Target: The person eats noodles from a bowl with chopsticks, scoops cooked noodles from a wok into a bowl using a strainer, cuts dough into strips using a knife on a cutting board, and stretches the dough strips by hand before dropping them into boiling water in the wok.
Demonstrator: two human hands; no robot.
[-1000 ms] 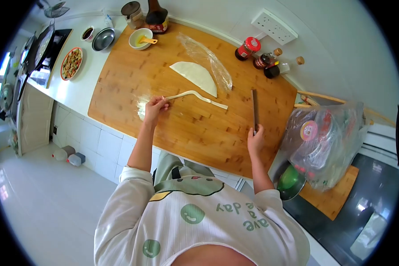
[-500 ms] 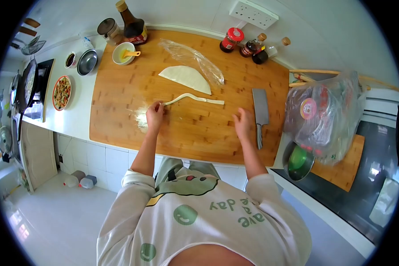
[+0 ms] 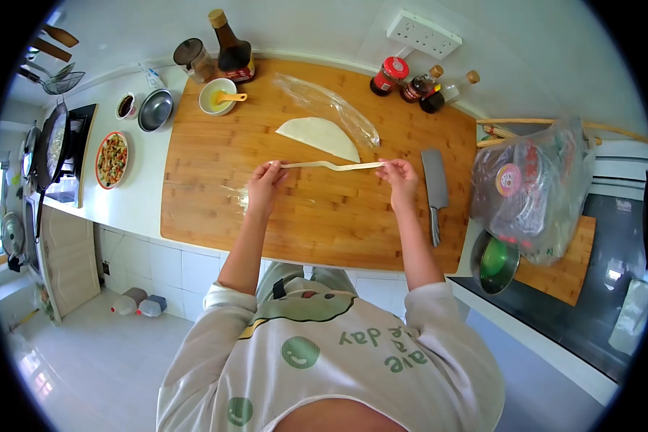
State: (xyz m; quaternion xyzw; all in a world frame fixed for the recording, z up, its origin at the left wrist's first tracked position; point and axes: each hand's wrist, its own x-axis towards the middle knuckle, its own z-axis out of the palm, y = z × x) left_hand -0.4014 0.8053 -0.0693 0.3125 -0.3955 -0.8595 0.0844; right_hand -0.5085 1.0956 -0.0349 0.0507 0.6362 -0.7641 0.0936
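A thin strip of dough (image 3: 331, 166) stretches between my two hands over the wooden board (image 3: 324, 223). My left hand (image 3: 267, 180) pinches its left end, and my right hand (image 3: 399, 177) pinches the right end. The strip dips slightly in the middle. Just beyond it lies a half-round sheet of dough (image 3: 320, 137), with crumpled clear plastic wrap (image 3: 331, 104) behind. To the right of my right hand a cleaver (image 3: 435, 183) rests flat, its handle towards me. A patch of flour (image 3: 240, 198) whitens the board beside my left hand.
A white bowl (image 3: 217, 96) with an orange-handled brush and a dark sauce bottle (image 3: 233, 50) stand at the back left. Farther left is a plate of chopped filling (image 3: 112, 160). Small bottles (image 3: 421, 83) and a red-lidded jar (image 3: 389, 75) line the back right, near a plastic bag (image 3: 529, 187).
My right hand has moved up and in and taken hold of the strip's right end. The strip is now pulled straighter between both hands. The view has shifted slightly.
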